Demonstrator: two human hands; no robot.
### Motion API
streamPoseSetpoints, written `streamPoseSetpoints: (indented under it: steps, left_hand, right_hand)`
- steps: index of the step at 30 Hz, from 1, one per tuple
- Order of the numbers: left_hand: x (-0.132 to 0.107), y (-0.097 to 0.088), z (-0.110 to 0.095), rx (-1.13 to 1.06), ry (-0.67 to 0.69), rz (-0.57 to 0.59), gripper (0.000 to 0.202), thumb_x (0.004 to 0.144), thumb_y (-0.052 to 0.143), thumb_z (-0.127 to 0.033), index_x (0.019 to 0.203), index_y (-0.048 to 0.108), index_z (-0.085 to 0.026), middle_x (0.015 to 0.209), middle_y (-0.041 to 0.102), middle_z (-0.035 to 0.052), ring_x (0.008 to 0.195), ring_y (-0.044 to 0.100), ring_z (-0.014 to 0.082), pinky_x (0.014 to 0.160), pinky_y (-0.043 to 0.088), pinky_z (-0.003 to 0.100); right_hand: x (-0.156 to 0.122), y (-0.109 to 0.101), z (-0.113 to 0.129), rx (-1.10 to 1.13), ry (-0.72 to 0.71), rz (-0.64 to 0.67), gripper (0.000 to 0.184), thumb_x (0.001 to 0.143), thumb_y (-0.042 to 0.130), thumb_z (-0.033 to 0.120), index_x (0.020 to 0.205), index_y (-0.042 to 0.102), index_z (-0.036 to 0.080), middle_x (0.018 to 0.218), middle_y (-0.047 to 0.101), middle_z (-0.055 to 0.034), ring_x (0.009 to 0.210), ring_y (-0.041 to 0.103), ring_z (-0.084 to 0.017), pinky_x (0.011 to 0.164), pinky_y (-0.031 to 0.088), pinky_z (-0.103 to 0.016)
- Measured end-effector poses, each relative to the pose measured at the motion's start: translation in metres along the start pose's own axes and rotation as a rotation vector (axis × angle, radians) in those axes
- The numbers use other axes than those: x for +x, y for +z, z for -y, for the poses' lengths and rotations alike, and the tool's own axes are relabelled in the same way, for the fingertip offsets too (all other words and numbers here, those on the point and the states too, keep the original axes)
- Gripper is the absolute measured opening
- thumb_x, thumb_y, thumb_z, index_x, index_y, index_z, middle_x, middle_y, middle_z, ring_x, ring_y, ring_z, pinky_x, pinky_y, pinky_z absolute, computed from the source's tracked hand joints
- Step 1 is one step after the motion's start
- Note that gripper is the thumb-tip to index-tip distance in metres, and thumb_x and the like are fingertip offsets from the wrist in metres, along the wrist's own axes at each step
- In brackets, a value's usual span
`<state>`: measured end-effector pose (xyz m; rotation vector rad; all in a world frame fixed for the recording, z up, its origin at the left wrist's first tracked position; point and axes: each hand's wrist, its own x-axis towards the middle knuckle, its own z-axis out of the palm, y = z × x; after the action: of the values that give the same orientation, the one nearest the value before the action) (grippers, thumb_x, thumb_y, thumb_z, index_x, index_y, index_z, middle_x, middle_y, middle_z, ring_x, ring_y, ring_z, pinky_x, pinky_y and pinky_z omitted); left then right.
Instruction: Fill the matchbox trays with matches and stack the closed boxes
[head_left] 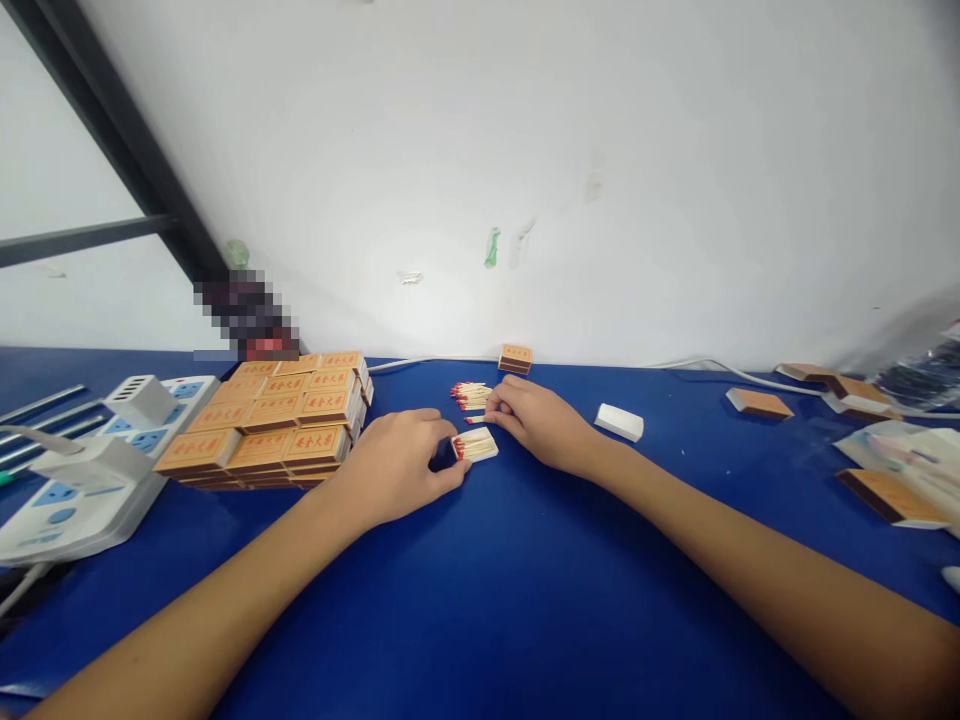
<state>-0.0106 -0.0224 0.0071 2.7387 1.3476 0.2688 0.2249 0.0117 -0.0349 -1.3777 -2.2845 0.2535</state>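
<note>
Matchbox tray (pixel 475 445) — left hand (pixel 397 465) grips it, right hand (pixel 541 422) at loose matches (pixel 470 394).

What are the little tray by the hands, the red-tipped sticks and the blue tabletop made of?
Matchbox tray: probably thin card, matt white. Matches: pale wood, seemingly, with dull red heads. Tabletop: smooth blue covering, faint sheen; plastic or painted, unclear.

pixelated patch (pixel 246 318) hides something behind the matchbox stack (pixel 274 420); left hand (pixel 397 465) covers part of the match tray (pixel 478 444).
</note>
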Motion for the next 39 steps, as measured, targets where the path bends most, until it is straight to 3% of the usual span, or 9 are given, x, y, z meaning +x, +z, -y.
streamPoseSetpoints:
  steps: [15,20,24,30,34,39]
  left_hand:
    - [0.000,0.000,0.001,-0.001,0.003,0.000,0.021,0.093,0.064,-0.040,0.097,0.076,-0.023,0.088,0.071,0.0018,0.075,0.064,0.0186,0.064,0.038,0.032]
    - [0.000,0.001,0.002,0.016,0.004,-0.017,0.023,0.093,0.064,-0.042,0.099,0.076,-0.023,0.089,0.071,0.0017,0.075,0.065,0.0191,0.065,0.040,0.033]
    - [0.000,0.001,0.001,0.031,0.015,-0.021,0.025,0.094,0.064,-0.043,0.098,0.076,-0.022,0.089,0.071,0.0025,0.076,0.066,0.0196,0.065,0.040,0.033]
    - [0.000,0.001,0.001,0.019,0.006,-0.018,0.024,0.094,0.063,-0.043,0.098,0.076,-0.023,0.088,0.071,0.0013,0.076,0.065,0.0197,0.066,0.041,0.034]
    - [0.000,0.001,0.001,0.015,0.009,-0.016,0.023,0.094,0.064,-0.042,0.098,0.076,-0.024,0.088,0.071,0.0012,0.076,0.065,0.0194,0.066,0.041,0.033]
    - [-0.001,0.001,0.001,0.017,0.005,-0.015,0.023,0.094,0.064,-0.042,0.099,0.076,-0.024,0.090,0.071,0.0016,0.076,0.065,0.0192,0.066,0.041,0.033]
  right_hand:
    - [-0.003,-0.008,0.005,-0.050,0.028,0.105,0.009,0.103,0.055,0.020,0.097,0.062,0.020,0.101,0.060,-0.0055,0.083,0.058,-0.018,0.076,0.044,-0.031]
    - [-0.007,-0.018,0.017,-0.032,0.020,0.069,0.010,0.104,0.055,0.023,0.097,0.061,0.020,0.100,0.061,-0.0056,0.081,0.058,-0.018,0.073,0.044,-0.030]
    - [-0.011,-0.019,0.028,0.022,-0.045,0.142,0.011,0.102,0.056,0.018,0.094,0.063,0.021,0.097,0.061,-0.0038,0.080,0.057,-0.017,0.070,0.041,-0.029]
    - [-0.005,-0.004,0.008,0.085,-0.080,-0.054,0.015,0.104,0.056,0.023,0.103,0.070,0.020,0.096,0.062,-0.0045,0.081,0.058,-0.017,0.074,0.044,-0.030]
    - [-0.004,0.003,-0.006,0.026,-0.076,-0.050,0.019,0.103,0.057,0.021,0.113,0.074,0.020,0.099,0.062,-0.0064,0.083,0.059,-0.018,0.076,0.046,-0.032]
    - [-0.004,0.006,-0.006,0.011,-0.071,-0.070,0.019,0.102,0.059,0.023,0.113,0.074,0.019,0.098,0.062,-0.0064,0.084,0.060,-0.019,0.076,0.047,-0.032]
